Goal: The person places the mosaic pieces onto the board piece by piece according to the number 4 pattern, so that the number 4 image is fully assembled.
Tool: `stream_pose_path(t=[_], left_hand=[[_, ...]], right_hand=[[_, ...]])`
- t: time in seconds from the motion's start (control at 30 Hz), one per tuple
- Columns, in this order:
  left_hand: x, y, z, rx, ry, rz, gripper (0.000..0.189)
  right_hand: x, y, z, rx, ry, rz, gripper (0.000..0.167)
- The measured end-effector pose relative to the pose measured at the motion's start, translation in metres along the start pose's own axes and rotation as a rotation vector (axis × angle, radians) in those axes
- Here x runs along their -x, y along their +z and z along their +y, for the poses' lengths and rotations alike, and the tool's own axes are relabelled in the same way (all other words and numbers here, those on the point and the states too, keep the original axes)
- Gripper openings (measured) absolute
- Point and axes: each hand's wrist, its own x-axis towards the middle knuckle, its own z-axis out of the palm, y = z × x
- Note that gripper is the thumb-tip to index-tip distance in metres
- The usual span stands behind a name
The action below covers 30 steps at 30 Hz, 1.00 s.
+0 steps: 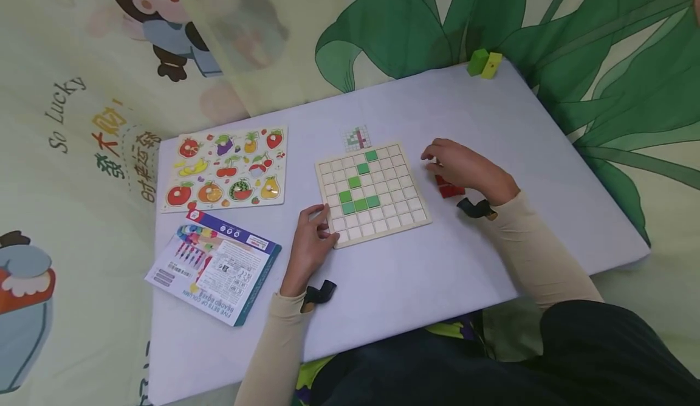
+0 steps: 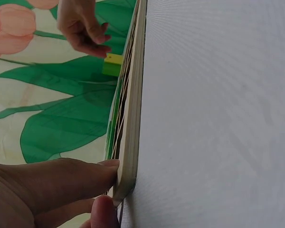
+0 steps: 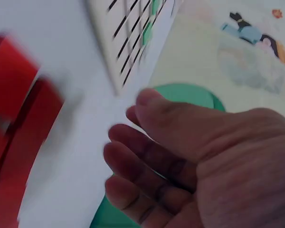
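Observation:
A square wooden grid board (image 1: 383, 190) lies mid-table, with several green tiles (image 1: 360, 204) in its cells and the rest pale. My left hand (image 1: 313, 242) holds the board's near left corner, fingertips along the left edge and thumb at the bottom; the left wrist view shows fingers (image 2: 80, 178) against the rim. My right hand (image 1: 462, 166) hovers right of the board, fingers loosely bent and nothing seen between them in the right wrist view. Red tiles or blocks (image 1: 451, 188) lie beneath it, partly covered by the hand.
A small printed pattern card (image 1: 356, 138) lies just behind the board. To the left are a fruit puzzle board (image 1: 246, 178) and a flat printed box (image 1: 219, 266). Green and yellow blocks (image 1: 484, 64) stand at the far right table corner.

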Motion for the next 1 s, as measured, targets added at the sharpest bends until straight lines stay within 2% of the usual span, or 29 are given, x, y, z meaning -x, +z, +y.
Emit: stream_pose_path(t=[0.07,0.17,0.47,0.73,1.0], left_hand=[[0.001,0.000,-0.001,-0.006,-0.002,-0.005,0.078],[0.001,-0.001,-0.003,-0.011,0.008,-0.003,0.078],[0.000,-0.001,-0.003,0.006,-0.003,-0.003,0.078],[0.000,-0.002,-0.002,0.012,0.005,0.009,0.077],[0.001,-0.001,-0.002,0.016,0.000,0.004,0.076]], right_hand=[[0.003,-0.002,0.013,0.010,0.065,-0.044,0.036],[0.004,-0.002,0.025,0.011,0.086,-0.079,0.039],[0.001,0.004,0.035,0.076,0.048,-0.089,0.043],[-0.003,0.003,0.033,0.096,0.040,-0.097,0.032],[0.005,0.007,0.038,0.100,-0.007,-0.085,0.033]])
